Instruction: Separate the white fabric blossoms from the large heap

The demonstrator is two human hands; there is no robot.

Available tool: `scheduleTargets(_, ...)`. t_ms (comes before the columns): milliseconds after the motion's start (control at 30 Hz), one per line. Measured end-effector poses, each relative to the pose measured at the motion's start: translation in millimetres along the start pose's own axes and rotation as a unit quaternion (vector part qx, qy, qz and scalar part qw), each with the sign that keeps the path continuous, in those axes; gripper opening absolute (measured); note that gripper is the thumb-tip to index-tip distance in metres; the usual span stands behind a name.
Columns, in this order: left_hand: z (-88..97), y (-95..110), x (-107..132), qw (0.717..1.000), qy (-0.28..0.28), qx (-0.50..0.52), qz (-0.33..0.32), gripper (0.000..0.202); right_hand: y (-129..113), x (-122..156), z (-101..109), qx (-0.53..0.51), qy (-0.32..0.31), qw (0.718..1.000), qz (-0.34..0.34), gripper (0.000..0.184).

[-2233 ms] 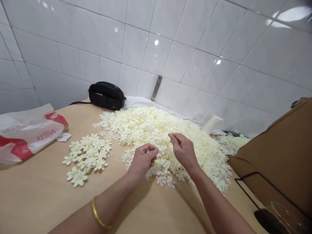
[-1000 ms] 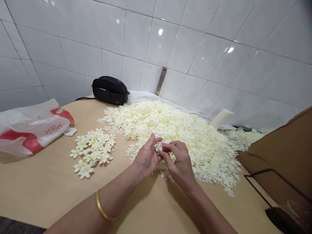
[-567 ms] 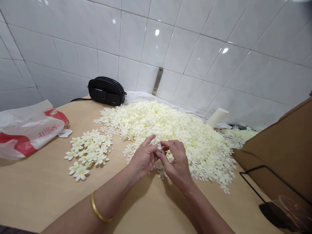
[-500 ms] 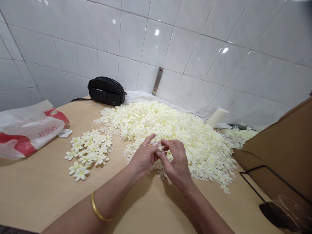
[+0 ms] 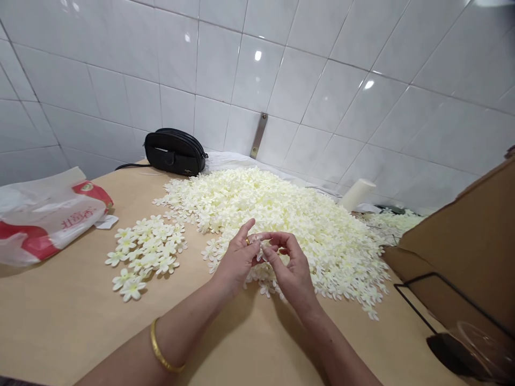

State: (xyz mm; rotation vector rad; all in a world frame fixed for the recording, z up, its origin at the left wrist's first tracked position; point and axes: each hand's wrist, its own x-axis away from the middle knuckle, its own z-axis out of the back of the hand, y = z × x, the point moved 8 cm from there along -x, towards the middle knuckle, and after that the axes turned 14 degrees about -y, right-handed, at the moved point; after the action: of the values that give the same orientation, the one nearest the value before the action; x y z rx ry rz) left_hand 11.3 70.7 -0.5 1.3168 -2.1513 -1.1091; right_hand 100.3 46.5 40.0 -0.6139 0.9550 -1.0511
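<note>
Between my fingertips is a small white artificial flower [image 5: 260, 256], partly hidden by the fingers. My left hand [image 5: 238, 260] pinches it with thumb and fingers, the index finger pointing up and away. From the other side my right hand [image 5: 292, 271] closes on the same flower with thumb and index finger. Just beyond both hands spreads a large heap of cream-white artificial flowers [image 5: 257, 198]. A smaller group of the same flowers [image 5: 151, 249], with yellowish centres, lies flat on the table to the left of my left hand.
A white and red plastic bag [image 5: 52, 220] lies at the left of the wooden table [image 5: 80, 311]. At the back stands a black pouch [image 5: 175, 151] by the tiled wall. A white roll [image 5: 358, 194] rises behind the heap. On the right are a cardboard box [image 5: 462, 241] and a black wire frame [image 5: 418, 281].
My right fingers have shifted slightly around the flower, the index finger now arching over to the left fingertips. The heap and the smaller group look the same.
</note>
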Motion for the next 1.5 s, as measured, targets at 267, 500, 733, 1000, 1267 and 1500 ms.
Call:
scheduleTargets(267, 0.2, -1.6, -1.6, 0.995, -0.010, 0.100, -0.009, 0.047, 3.2, 3.9, 3.4, 0.066, 0.047, 0.997, -0.004, 0.013)
scheduleTargets(500, 3.6, -6.5, -2.1, 0.989, 0.006, 0.149, 0.003, 0.041, -6.1, 4.0, -3.1, 0.095, 0.021, 0.994, 0.056, 0.013)
scheduleTargets(733, 11.9, 0.5, -2.4, 0.997, 0.052, 0.063, -0.007, 0.030, -15.3, -3.1, 27.0, 0.115, 0.094, 0.985, 0.082, 0.009)
scheduleTargets(1000, 16.4, 2.9, 1.7, 0.996, 0.072, -0.033, 0.031, 0.019, 1.9, -66.2, 56.2, 0.198, 0.120, 0.972, 0.049, 0.012)
scheduleTargets(1267, 16.1, 13.0, 2.4, 0.986, 0.058, -0.149, -0.041, 0.024, -3.8, -42.5, 55.3, 0.214, 0.174, 0.958, 0.081, 0.019)
scheduleTargets(1500, 3.9, 20.7, 6.1, 0.952, 0.071, -0.291, -0.071, 0.017, 3.6, 13.5, 44.9, 0.262, 0.137, 0.947, 0.124, 0.015)
